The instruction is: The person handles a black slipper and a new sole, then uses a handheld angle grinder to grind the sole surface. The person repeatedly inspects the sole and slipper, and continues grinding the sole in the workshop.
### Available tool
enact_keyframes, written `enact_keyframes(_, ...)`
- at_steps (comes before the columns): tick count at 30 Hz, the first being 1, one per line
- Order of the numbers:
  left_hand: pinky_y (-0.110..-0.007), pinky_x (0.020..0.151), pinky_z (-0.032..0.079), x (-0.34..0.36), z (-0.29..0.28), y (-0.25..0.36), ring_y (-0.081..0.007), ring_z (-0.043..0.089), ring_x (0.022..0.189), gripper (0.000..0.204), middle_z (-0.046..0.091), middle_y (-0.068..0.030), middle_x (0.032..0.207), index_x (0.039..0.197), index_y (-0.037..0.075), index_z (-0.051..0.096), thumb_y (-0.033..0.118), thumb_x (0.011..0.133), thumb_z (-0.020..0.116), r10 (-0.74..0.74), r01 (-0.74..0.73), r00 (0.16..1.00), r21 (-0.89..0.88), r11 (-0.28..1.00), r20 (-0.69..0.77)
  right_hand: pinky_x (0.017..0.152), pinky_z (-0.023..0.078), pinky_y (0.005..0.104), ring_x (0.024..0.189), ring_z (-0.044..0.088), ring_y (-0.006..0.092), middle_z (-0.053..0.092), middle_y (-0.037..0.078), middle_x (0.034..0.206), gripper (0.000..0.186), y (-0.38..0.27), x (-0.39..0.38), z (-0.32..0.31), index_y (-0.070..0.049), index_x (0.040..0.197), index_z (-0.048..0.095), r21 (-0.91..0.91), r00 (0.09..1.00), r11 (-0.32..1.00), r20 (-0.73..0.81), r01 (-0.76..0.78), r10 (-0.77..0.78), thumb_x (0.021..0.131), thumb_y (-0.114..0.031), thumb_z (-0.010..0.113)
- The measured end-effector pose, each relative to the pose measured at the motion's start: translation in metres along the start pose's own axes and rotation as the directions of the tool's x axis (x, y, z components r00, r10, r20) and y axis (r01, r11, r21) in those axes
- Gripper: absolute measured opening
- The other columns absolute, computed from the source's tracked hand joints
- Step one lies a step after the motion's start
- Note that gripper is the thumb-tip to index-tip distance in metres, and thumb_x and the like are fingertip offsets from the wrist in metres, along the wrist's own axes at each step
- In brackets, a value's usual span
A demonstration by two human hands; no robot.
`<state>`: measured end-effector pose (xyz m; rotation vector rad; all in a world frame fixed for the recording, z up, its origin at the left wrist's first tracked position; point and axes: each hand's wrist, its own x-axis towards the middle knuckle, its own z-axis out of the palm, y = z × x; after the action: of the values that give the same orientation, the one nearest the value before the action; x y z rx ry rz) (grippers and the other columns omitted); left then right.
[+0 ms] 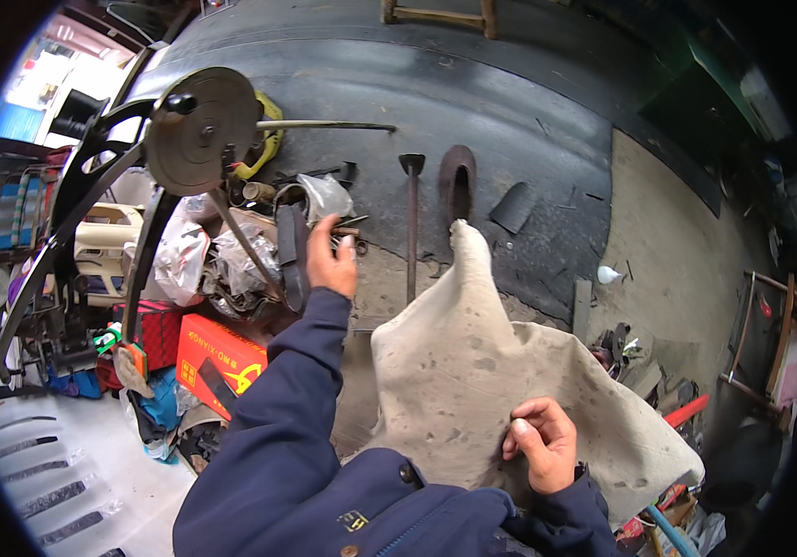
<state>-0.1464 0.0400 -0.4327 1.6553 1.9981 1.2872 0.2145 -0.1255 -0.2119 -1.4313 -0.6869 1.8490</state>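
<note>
My left hand (332, 264) reaches out at centre left, thumb and forefinger apart, with nothing visible in it. It is right beside a long black shoe or sandal (293, 255) standing on its side; whether they touch I cannot tell. Over my lap lies a stained beige cloth (473, 371). Above it my right hand (544, 444) has curled fingers, the thumb close to them; anything inside is hidden. Beyond the cloth's raised tip a dark brown shoe (457, 178) lies on the black mat. Left of it is an iron post with a flared end (412, 213).
A hand-cranked machine with a round wheel (202, 132) rises at the left. Plastic bags (178, 258) and a red-orange box (217, 362) crowd below it. A dark curved piece (513, 207) lies right of the shoe. A wooden stool (440, 14) stands at the far edge.
</note>
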Motion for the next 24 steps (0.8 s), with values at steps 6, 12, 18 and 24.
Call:
enact_keyframes(6, -0.046, 0.1, 0.051, 0.024, 0.144, 0.085, -0.0363, 0.064, 0.116, 0.034, 0.07, -0.0145, 0.12, 0.123, 0.009, 0.066, 0.022, 0.092, 0.072, 0.079, -0.025, 0.873, -0.117, 0.993, 0.481, 0.07, 0.054, 0.0258, 0.078, 0.065, 0.0095, 0.068, 0.004, 0.09, 0.016, -0.003, -0.003, 0.003, -0.002, 0.117, 0.061, 0.019, 0.999, 0.999, -0.044, -0.028, 0.029, 0.103, -0.008, 0.066)
enact_keyframes(12, -0.046, 0.098, 0.051, 0.027, 0.243, 0.103, -0.0329, 0.061, 0.119, 0.046, 0.067, -0.0118, 0.121, 0.132, 0.014, 0.063, 0.031, 0.091, 0.077, 0.206, -0.382, 0.655, 0.084, 0.92, 0.727, 0.075, 0.052, 0.0247, 0.08, 0.064, 0.0086, 0.068, 0.002, 0.089, 0.019, -0.001, -0.007, -0.007, -0.001, 0.117, 0.062, 0.054, 0.983, 0.996, -0.165, -0.071, 0.079, 0.101, -0.006, 0.069)
enact_keyframes(18, -0.049, 0.099, 0.05, 0.01, 0.307, 0.116, -0.0282, 0.055, 0.128, 0.075, 0.063, -0.0087, 0.127, 0.134, 0.01, 0.063, 0.059, 0.081, 0.082, -0.022, -0.404, 0.575, 0.308, 0.861, 0.818, 0.076, 0.05, 0.0243, 0.083, 0.062, 0.0085, 0.066, 0.002, 0.092, 0.023, 0.01, -0.008, -0.028, -0.001, 0.117, 0.059, 0.108, 0.961, 0.993, -0.265, -0.048, 0.076, 0.097, -0.004, 0.072)
enact_keyframes(24, -0.05, 0.098, 0.049, 0.014, 0.327, 0.108, -0.0305, 0.058, 0.124, 0.041, 0.066, -0.0109, 0.123, 0.119, 0.009, 0.07, 0.034, 0.086, 0.076, -0.1, -0.317, 0.652, 0.39, 0.865, 0.751, 0.075, 0.05, 0.0255, 0.081, 0.061, 0.0097, 0.065, 0.004, 0.091, 0.025, 0.02, -0.011, -0.037, 0.0, 0.118, 0.058, 0.122, 0.952, 0.986, -0.272, -0.113, 0.142, 0.097, -0.001, 0.071)
